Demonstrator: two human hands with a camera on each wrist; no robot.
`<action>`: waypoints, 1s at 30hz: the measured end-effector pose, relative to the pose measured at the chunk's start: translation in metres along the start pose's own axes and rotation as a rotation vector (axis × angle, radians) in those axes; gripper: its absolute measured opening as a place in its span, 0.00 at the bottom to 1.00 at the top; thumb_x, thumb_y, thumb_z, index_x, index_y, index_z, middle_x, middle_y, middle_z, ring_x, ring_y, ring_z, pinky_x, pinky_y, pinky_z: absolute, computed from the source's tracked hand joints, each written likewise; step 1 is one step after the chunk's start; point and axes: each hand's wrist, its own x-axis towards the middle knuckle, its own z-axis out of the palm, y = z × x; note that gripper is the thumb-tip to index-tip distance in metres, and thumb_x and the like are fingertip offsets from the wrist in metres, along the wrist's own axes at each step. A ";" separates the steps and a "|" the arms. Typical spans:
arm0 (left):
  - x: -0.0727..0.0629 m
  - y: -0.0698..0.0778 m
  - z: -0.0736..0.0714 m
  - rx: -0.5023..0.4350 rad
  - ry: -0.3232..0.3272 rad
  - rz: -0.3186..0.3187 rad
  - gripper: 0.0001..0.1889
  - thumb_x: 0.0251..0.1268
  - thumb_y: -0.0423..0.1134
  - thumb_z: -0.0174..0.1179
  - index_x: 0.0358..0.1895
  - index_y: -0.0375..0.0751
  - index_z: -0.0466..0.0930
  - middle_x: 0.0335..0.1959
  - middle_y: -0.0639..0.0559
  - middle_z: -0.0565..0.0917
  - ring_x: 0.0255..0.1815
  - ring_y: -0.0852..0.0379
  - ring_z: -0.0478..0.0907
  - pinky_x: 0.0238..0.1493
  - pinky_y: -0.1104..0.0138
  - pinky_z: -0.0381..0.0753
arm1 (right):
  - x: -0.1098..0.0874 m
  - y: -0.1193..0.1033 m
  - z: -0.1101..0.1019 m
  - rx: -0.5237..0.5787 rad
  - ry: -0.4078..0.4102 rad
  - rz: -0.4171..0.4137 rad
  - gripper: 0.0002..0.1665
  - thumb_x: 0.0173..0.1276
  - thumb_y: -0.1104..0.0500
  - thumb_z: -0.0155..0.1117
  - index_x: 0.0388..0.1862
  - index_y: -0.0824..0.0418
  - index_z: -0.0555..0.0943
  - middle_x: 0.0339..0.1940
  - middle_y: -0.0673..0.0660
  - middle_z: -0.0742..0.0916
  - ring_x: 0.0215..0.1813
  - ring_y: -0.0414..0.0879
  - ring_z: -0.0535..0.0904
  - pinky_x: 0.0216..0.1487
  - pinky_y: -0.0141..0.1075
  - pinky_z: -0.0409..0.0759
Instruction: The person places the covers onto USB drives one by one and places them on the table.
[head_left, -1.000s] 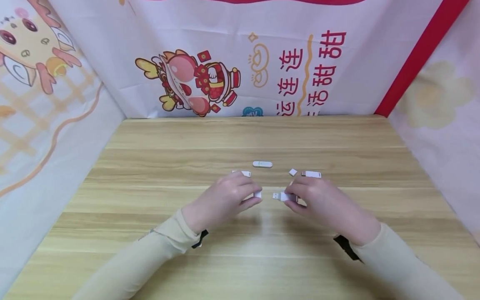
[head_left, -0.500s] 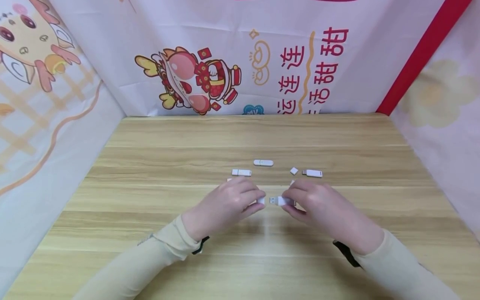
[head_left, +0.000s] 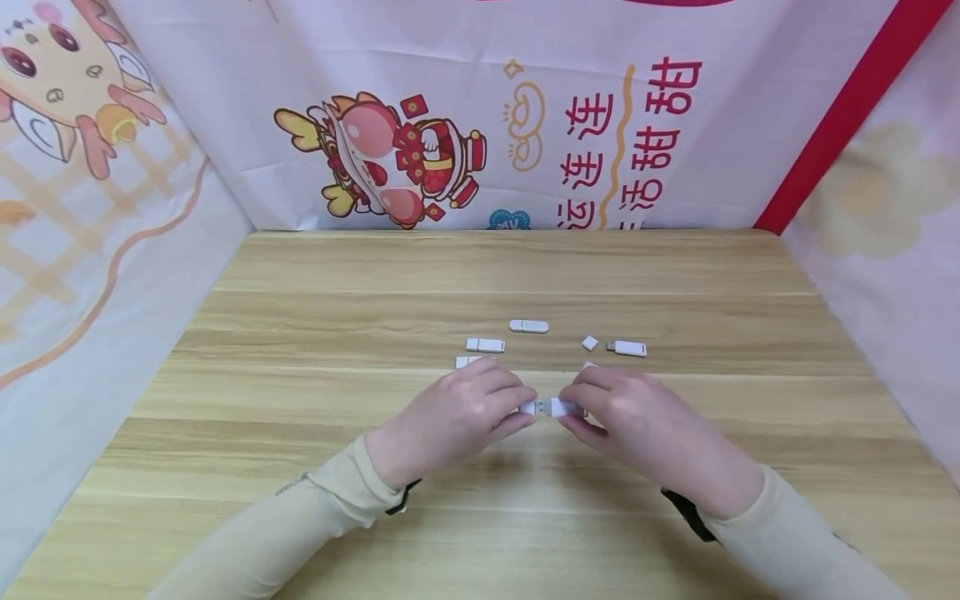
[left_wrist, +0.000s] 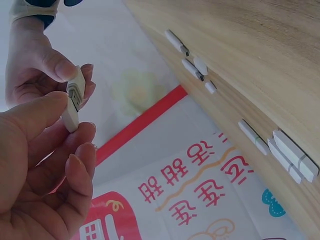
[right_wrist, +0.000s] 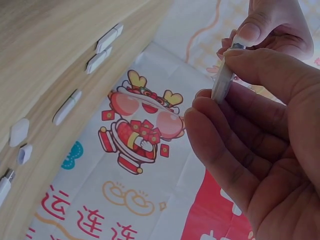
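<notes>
My right hand (head_left: 626, 412) pinches the white body of a USB flash drive (right_wrist: 222, 82), its metal plug pointing left. Between the thumb and fingers of my left hand (head_left: 468, 408) is a small white USB cap (left_wrist: 71, 119). Seen from the left wrist, the metal plug (left_wrist: 75, 98) reaches the cap's mouth, with part of the metal still showing between cap and body. Both hands are held above the wooden table, near its middle. Fingers hide much of the drive's body in the head view.
Behind my hands lie a rounded white USB stick (head_left: 528, 326), a capped USB stick (head_left: 485, 345) and another one (head_left: 468, 362) partly hidden by my left hand. To the right are a loose cap (head_left: 590, 342) and an uncapped USB stick (head_left: 627, 348). Printed cloth (head_left: 420, 50) walls the table's back.
My hands have come together and slightly nearer the body. The gap between cap and plug has closed, and the plug now meets the cap.
</notes>
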 end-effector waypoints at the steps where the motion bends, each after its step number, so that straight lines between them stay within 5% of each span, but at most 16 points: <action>1: 0.000 0.000 0.000 0.002 0.000 0.000 0.09 0.60 0.37 0.71 0.41 0.37 0.87 0.36 0.52 0.85 0.39 0.57 0.79 0.45 0.70 0.80 | 0.000 0.000 0.000 -0.001 -0.003 0.004 0.13 0.49 0.66 0.81 0.32 0.63 0.84 0.27 0.50 0.81 0.27 0.39 0.75 0.28 0.30 0.79; 20: 0.002 0.000 0.001 -0.020 -0.016 -0.015 0.09 0.61 0.38 0.70 0.41 0.38 0.86 0.36 0.52 0.86 0.38 0.58 0.80 0.43 0.71 0.80 | -0.002 -0.002 -0.003 -0.012 0.013 0.005 0.14 0.48 0.66 0.80 0.32 0.63 0.84 0.27 0.50 0.80 0.27 0.39 0.74 0.27 0.30 0.78; 30: 0.004 0.000 0.005 0.015 0.026 0.051 0.08 0.61 0.38 0.71 0.39 0.38 0.86 0.34 0.53 0.85 0.37 0.59 0.79 0.41 0.73 0.80 | -0.002 -0.003 -0.006 0.004 0.018 0.006 0.13 0.49 0.66 0.80 0.33 0.62 0.84 0.28 0.49 0.80 0.26 0.38 0.74 0.26 0.29 0.77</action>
